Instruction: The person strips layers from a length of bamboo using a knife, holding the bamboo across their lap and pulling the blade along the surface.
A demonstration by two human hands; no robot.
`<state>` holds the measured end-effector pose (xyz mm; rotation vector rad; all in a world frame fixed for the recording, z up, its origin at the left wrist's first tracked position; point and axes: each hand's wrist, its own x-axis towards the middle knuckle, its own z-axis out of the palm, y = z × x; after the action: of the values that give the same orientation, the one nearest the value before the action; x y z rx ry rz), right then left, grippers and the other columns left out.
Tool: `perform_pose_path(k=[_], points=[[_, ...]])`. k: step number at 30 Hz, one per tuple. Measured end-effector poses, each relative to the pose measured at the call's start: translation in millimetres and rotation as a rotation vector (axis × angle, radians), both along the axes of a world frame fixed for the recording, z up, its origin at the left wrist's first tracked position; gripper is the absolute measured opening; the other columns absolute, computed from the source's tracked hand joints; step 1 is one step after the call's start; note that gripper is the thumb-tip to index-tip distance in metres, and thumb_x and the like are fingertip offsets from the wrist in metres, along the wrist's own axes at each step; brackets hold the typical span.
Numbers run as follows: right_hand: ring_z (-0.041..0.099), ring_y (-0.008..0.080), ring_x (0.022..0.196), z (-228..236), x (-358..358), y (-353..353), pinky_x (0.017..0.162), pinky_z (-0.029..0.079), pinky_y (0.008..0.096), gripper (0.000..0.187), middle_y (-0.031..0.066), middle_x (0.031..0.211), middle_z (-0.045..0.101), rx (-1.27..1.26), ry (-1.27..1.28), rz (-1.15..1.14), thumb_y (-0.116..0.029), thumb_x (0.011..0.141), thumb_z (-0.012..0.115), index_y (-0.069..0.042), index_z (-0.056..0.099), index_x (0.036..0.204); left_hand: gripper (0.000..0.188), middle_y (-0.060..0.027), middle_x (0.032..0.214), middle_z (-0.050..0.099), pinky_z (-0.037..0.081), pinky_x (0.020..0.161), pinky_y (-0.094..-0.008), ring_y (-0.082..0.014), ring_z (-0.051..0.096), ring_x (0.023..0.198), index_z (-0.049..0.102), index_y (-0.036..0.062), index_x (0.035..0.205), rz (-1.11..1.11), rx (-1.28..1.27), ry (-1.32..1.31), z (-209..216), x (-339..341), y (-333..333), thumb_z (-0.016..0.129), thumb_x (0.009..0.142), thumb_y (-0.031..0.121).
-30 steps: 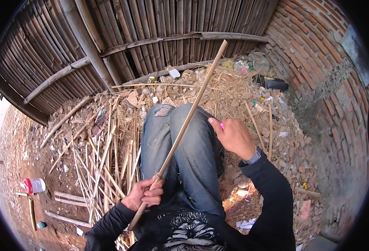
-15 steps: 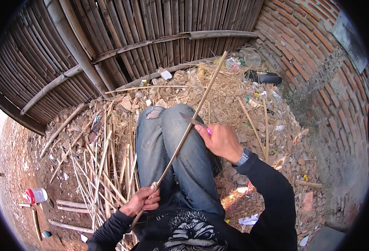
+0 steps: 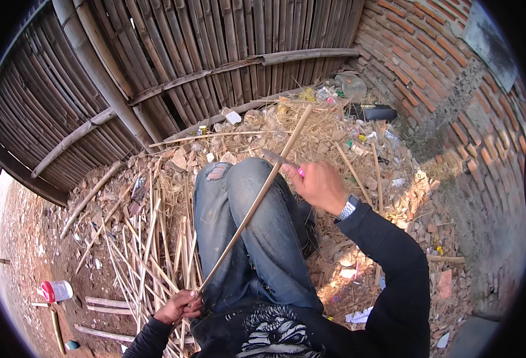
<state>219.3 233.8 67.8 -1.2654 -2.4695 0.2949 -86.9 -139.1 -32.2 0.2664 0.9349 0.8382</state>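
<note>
1. Your left hand (image 3: pixel 180 306) is closed around the lower end of the stick (image 3: pixel 255 205), which runs from it toward one o'clock across your jeans (image 3: pixel 213 209)
2. Your right hand (image 3: pixel 321 187), between one and two o'clock from the left, grips the knife (image 3: pixel 272 156), its blade pointing to ten o'clock across the stick's upper part; whether they touch, I cannot tell
3. Split strips (image 3: pixel 151 230) lie at eleven o'clock from your left hand, a red-lidded jar (image 3: pixel 62 290) at nine
</note>
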Motion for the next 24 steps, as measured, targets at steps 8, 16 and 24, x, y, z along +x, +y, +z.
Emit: perform_pose_path(k=[8, 16, 24], points=[[0.057, 0.0430, 0.051, 30.5, 70.8, 116.5, 0.056, 0.044, 0.0524, 0.079, 0.0262, 0.053, 0.054, 0.057, 0.360, -0.352, -0.056, 0.103, 0.049, 0.009, 0.059, 0.060, 0.045, 0.0033, 0.056, 0.035, 0.024, 0.049, -0.0259, -0.0091, 0.029, 0.048, 0.053, 0.0053, 0.075, -0.032, 0.094, 0.146, -22.9, -15.5, -28.9, 0.058, 0.104, 0.040], [0.065, 0.0438, 0.054, -3.5, 4.4, -83.5, 0.056, 0.052, 0.0535, 0.061, 0.0228, 0.054, 0.060, -0.071, -0.090, 0.253, -0.054, 0.098, 0.058, -0.002, 0.069, 0.068, 0.044, 0.0049, 0.060, 0.042, 0.026, 0.049, -0.0250, -0.0067, 0.034, 0.050, 0.053, 0.0076, 0.077, -0.093, 0.245, 0.383, -20.4, 12.9, -10.2, 0.047, 0.110, 0.036], [0.061, 0.0421, 0.052, 11.9, 50.3, 51.0, 0.050, 0.047, 0.0529, 0.071, 0.0240, 0.053, 0.058, 0.078, 0.026, -0.185, -0.056, 0.103, 0.048, 0.000, 0.065, 0.064, 0.050, 0.0041, 0.057, 0.042, 0.026, 0.047, -0.0266, -0.0073, 0.034, 0.049, 0.049, 0.0084, 0.071, -0.054, 0.333, 0.531, -17.6, 13.4, -14.8, 0.049, 0.109, 0.040]])
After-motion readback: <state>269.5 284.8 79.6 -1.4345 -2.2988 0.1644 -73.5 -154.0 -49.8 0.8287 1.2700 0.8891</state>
